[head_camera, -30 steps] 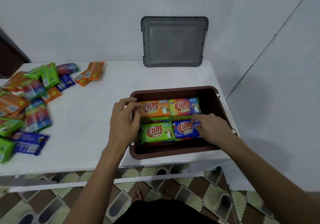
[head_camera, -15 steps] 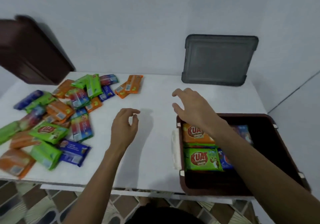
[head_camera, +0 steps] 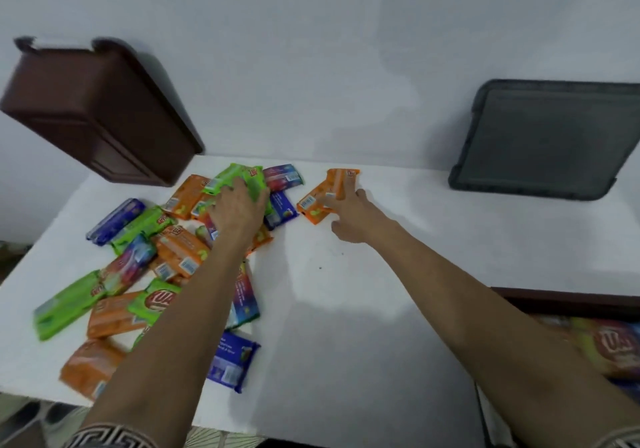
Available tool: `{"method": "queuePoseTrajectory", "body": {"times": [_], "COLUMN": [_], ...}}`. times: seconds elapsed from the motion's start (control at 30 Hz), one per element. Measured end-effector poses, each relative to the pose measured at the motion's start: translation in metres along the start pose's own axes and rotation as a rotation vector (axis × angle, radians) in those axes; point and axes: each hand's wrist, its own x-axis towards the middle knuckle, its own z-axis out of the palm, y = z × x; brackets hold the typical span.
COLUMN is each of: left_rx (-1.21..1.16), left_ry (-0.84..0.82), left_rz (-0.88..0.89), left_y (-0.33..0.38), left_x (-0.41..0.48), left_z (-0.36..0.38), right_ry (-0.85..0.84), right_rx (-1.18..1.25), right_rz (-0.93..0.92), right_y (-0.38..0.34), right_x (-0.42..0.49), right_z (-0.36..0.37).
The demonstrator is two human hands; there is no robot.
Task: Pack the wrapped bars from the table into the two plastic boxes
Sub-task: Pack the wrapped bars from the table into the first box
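A: Progress?

B: Early, I'd say. One box (head_camera: 568,300) at bottom right, by the R forearm, has bars in it – blurry, can't count. 2nd box (head_camera: 93,115) is up at far left, tipped on the wall, well away from both hands; can't see inside.

A: What's left?

B: Most of it. Big pile of bars (head_camera: 145,274) on the table (head_camera: 346,326), under and to the left of the L arm – orange, green, blue, mixed.

A: L hand?

B: Left hand (head_camera: 239,212) lies flat on top of the pile, fingers spread over a green bar (head_camera: 239,177). Not closed on it yet, looks like.

A: R hand?

B: Right hand (head_camera: 349,215) open, fingers reaching onto two orange bars (head_camera: 325,194) lying just off the pile, fingertips touching or nearly. Motion blur, can't be sure of contact. Holding nothing.

A: Anything else?

B: Grey lid (head_camera: 543,139) leaning on the wall, far right of the R hand. Not in play.

A: Step?

B: Reach/grab for the next bars, both hands. Then back to the box at bottom right, I'd guess.
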Motion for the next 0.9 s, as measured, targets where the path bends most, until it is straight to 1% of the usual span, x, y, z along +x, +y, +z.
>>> {"method": "queuePoseTrajectory", "body": {"times": [0.1, 0.17, 0.3, 0.37, 0.43, 0.53, 0.57, 0.67, 0.73, 0.83, 0.9], "left_rx": [-0.084, -0.154, -0.242, -0.374, -0.536, -0.748, -0.833, -1.03, -1.175, -1.398, -1.459], "left_ry": [-0.036, -0.042, -0.018, -0.009, -0.026, -0.013, -0.03, -0.14, -0.195, -0.264, -0.3], "left_rz": [-0.076, -0.077, 0.027, 0.086, 0.127, 0.265, 0.283, 0.267, 0.267, 0.248, 0.223], "left_y": [0.008, 0.011, 0.016, 0.022, 0.031, 0.049, 0.057, 0.084, 0.102, 0.128, 0.141], "left_x": [0.009, 0.012, -0.003, -0.022, -0.045, -0.091, -0.109, -0.165, -0.203, -0.256, -0.286], "left_z": [0.006, 0.009, 0.009, 0.004, -0.004, -0.018, -0.023, -0.033, -0.037, -0.036, -0.031], "right_ry": [0.067, 0.157, 0.344, 0.435, 0.497, 0.493, 0.499, 0.537, 0.531, 0.475, 0.425], "right_rx": [0.002, 0.006, 0.096, 0.164, 0.325, 0.565, 0.634, 0.769, 0.855, 1.0, 1.099], "right_rz": [0.005, -0.015, -0.026, -0.007, -0.012, -0.033, -0.04, -0.038, -0.026, 0.0, 0.03], "right_y": [0.001, 0.004, 0.018, 0.027, 0.037, 0.055, 0.062, 0.082, 0.095, 0.113, 0.126], "right_x": [0.001, -0.005, -0.027, -0.045, -0.071, -0.126, -0.148, -0.217, -0.265, -0.331, -0.367], "right_z": [0.003, 0.005, -0.005, -0.02, -0.036, -0.055, -0.06, -0.068, -0.069, -0.067, -0.06]}}
